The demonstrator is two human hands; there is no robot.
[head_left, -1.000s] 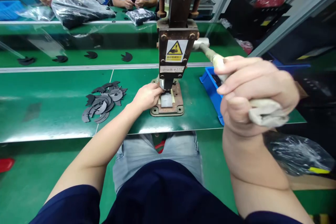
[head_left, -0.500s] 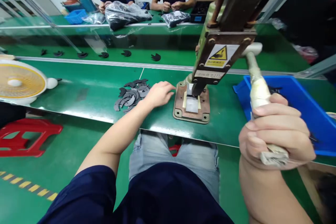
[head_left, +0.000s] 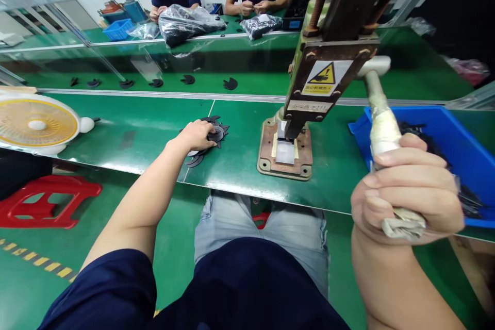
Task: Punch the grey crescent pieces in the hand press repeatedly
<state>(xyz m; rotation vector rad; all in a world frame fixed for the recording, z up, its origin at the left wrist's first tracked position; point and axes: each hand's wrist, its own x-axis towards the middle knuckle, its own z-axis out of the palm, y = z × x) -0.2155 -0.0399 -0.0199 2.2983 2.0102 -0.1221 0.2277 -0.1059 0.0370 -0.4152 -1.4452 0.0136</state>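
My left hand (head_left: 196, 135) rests on a pile of flat, dark grey curved pieces (head_left: 217, 135), thumb apart from the fingers and some fingertips hidden. Nothing shows lifted in it. My right hand (head_left: 412, 193) is wrapped around the taped lever handle (head_left: 385, 131) of a hand press, which tilts up and away from me. Between the hands stands the press's brown metal base (head_left: 266, 152), with a pale plate (head_left: 285, 152) on it. The dark ram (head_left: 296, 128) comes down close behind that plate; whether it touches is unclear. A yellow warning label (head_left: 324, 78) is on the press body.
To the right lies a blue bin (head_left: 456, 118) with dark parts inside. A fan (head_left: 38, 124) lies at the left, above a red stool (head_left: 50, 201). Single dark pieces (head_left: 230, 83) line the strip beyond the rail. Two people work across the bench.
My left hand has moved left from beside the press base onto the pile of grey pieces. My right hand keeps its grip on the lever, which looks almost unmoved. The view has shifted slightly.
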